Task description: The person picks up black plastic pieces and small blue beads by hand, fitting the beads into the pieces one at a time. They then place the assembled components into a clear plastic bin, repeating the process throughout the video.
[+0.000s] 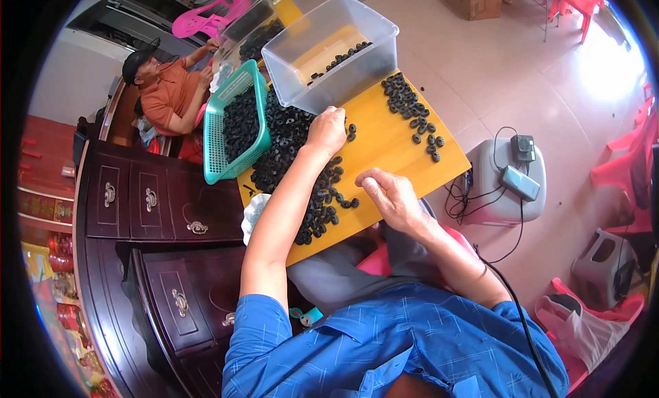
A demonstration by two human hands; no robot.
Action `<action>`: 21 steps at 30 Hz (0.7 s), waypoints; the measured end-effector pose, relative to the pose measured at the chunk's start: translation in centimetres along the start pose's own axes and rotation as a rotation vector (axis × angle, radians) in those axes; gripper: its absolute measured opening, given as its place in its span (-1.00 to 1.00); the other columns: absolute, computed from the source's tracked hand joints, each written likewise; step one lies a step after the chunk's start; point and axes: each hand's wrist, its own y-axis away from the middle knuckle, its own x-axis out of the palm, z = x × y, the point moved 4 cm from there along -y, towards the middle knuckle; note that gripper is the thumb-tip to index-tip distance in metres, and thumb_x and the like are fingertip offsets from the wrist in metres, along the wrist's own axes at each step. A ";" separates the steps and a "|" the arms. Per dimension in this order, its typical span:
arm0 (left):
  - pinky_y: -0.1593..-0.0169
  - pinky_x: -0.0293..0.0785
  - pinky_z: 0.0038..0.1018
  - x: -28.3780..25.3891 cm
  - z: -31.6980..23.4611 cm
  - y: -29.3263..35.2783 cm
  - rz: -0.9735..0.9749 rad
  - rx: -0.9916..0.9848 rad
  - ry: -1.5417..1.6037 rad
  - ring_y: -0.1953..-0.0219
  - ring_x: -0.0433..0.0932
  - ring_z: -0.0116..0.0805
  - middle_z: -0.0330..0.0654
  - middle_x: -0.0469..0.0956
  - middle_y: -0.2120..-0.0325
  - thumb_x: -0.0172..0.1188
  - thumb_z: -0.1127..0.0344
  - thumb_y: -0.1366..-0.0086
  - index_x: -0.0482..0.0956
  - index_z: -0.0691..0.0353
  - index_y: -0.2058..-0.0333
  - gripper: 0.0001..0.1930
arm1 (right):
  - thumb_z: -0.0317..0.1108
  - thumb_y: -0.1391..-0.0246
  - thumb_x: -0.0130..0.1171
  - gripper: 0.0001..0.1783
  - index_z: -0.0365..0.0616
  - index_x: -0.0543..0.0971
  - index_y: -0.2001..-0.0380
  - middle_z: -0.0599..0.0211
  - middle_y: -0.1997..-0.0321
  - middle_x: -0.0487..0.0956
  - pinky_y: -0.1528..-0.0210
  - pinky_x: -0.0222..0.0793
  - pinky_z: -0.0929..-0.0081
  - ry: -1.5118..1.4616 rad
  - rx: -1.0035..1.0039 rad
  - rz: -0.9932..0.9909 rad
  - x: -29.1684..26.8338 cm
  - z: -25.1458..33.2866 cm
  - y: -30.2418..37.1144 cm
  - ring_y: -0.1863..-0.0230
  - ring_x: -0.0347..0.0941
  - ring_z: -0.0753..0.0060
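On a yellow tabletop (371,168) lies a heap of small black rounded pieces (280,140), some with holes. My left hand (327,131) is over the heap's right side, below the near wall of a clear plastic bin (295,72). Its fingers are curled closed, and whatever they grip is hidden. To its right, my right hand (395,200) hovers near the table's front edge, thumb and fingers pressed together; I cannot make out anything in them. A teal mesh basket (265,116) full of dark pieces stands left of the heap. Several black pieces (405,99) sit in a band at the table's right.
Across the table's far left sits a person in an orange shirt (161,99), beside another clear container (250,17). Dark wooden drawers (147,192) border the left. A grey stool (491,209) with cabled devices stands on the right, and pink chairs (621,168) lie beyond.
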 end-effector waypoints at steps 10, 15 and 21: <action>-0.02 0.57 -0.12 0.6 -4.1 3.1 0.023 0.090 0.083 0.09 0.63 0.12 0.10 0.64 0.16 0.02 0.54 -0.24 0.63 0.32 0.08 -0.70 | -0.18 -0.43 0.01 -0.68 -0.19 0.62 0.15 0.02 0.28 0.66 0.10 0.51 0.24 0.063 0.001 0.027 0.3 -0.2 -0.1 0.19 0.64 -0.02; 0.08 0.58 -0.13 -1.1 -3.8 6.4 -0.127 0.129 0.405 0.18 0.64 0.11 0.11 0.66 0.26 0.02 0.57 -0.22 0.66 0.29 0.14 -0.71 | -0.18 -0.41 0.03 -0.69 -0.19 0.62 0.16 0.02 0.28 0.66 0.11 0.51 0.24 0.097 0.008 0.008 0.2 -0.4 -0.2 0.19 0.64 -0.03; 0.12 0.62 -0.27 -6.0 2.3 12.6 -0.369 -0.041 0.457 0.24 0.70 -0.01 0.03 0.69 0.30 0.14 0.52 -0.25 0.68 0.26 0.20 -0.80 | -0.26 -0.25 0.18 -0.77 -0.20 0.64 0.18 -0.05 0.26 0.67 0.14 0.55 0.24 0.144 0.002 -0.057 0.1 -1.0 -0.3 0.19 0.66 -0.04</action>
